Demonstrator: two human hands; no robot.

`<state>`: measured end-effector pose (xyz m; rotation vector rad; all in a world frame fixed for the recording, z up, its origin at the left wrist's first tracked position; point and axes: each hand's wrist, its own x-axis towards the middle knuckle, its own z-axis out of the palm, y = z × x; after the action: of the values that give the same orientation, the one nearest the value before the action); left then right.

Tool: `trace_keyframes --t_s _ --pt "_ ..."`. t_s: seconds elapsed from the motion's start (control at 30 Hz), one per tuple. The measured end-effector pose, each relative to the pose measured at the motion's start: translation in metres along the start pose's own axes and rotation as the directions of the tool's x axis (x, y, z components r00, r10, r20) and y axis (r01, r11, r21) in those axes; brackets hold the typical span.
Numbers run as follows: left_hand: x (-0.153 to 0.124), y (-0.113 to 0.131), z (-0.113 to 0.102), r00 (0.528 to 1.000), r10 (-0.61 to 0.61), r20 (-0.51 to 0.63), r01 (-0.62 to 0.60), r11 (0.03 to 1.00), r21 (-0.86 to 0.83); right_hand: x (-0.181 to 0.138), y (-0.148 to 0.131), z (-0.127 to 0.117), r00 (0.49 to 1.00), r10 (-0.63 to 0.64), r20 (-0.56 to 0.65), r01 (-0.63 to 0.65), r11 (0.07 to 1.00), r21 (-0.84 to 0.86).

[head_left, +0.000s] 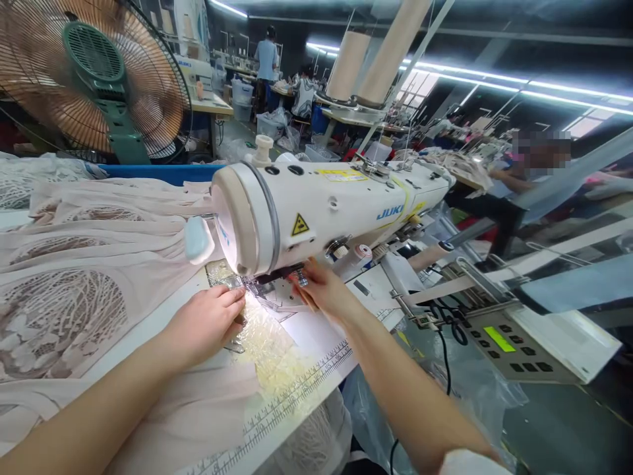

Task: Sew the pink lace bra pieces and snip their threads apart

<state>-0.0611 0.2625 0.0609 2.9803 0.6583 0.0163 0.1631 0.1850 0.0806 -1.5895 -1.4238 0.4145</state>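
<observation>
A white JUKI sewing machine (316, 204) stands on the table in front of me, its lit needle area low at the left end of the head. My left hand (210, 323) lies on the machine bed beside the needle, fingers stretched toward it and palm down. Under the machine's arm, my right hand (321, 290) has its fingers bent together by a small metal part (300, 277); what they grip is hidden. Pale pink lace garments (64, 310) are heaped left of the machine. Yellowed clear tape (267, 336) covers the bed near my left hand.
A printed ruler (297, 389) runs along the table's front edge. At the back left is a large fan (93, 72). Thread cones (349, 66) stand behind the machine, and a control box (519, 346) sits at the right. Other people (267, 59) are in the background.
</observation>
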Motion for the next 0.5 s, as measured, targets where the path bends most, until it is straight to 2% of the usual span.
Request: trace_keyframes --t_s 0.07,0.1,0.13,0.2,0.27,0.33,0.37,0.43,0.5 --pt "0.001 0.002 -0.001 1.0 -0.011 -0.002 0.011 1.0 -0.011 -0.031 -0.004 -0.007 0.982 0.039 0.186 -0.066 0.988 0.141" --pt "0.001 0.004 -0.002 1.0 -0.019 -0.005 0.019 1.0 -0.011 -0.044 -0.007 -0.008 0.948 0.063 0.312 -0.163 0.939 0.304" --pt "0.001 0.006 -0.002 1.0 -0.027 -0.008 0.027 1.0 -0.007 -0.055 -0.009 -0.007 0.92 0.057 0.389 -0.233 0.876 0.423" --pt "0.001 0.009 -0.003 0.999 -0.04 -0.012 0.04 0.999 0.005 -0.069 -0.014 0.002 0.891 0.019 0.453 -0.293 0.787 0.544" --pt "0.0 0.011 -0.004 0.999 -0.048 -0.011 0.048 0.999 0.008 -0.072 -0.017 0.017 0.924 -0.017 0.381 -0.176 0.867 0.466" --pt "-0.002 0.011 -0.004 0.999 -0.054 -0.008 0.054 0.999 0.002 -0.068 -0.018 0.034 0.968 -0.096 0.234 0.032 0.964 0.262" --pt "-0.003 0.011 -0.003 0.998 -0.056 -0.008 0.056 0.998 0.0 -0.065 -0.017 0.041 0.974 -0.167 0.152 0.144 0.978 0.152" --pt "-0.005 0.009 -0.002 0.998 -0.06 -0.011 0.06 0.998 0.001 -0.06 -0.015 0.051 0.942 -0.335 0.028 0.336 0.942 -0.018" --pt "-0.006 0.008 0.0 0.998 -0.063 -0.017 0.063 0.998 0.001 -0.057 -0.013 0.055 0.888 -0.458 -0.035 0.453 0.886 -0.104"
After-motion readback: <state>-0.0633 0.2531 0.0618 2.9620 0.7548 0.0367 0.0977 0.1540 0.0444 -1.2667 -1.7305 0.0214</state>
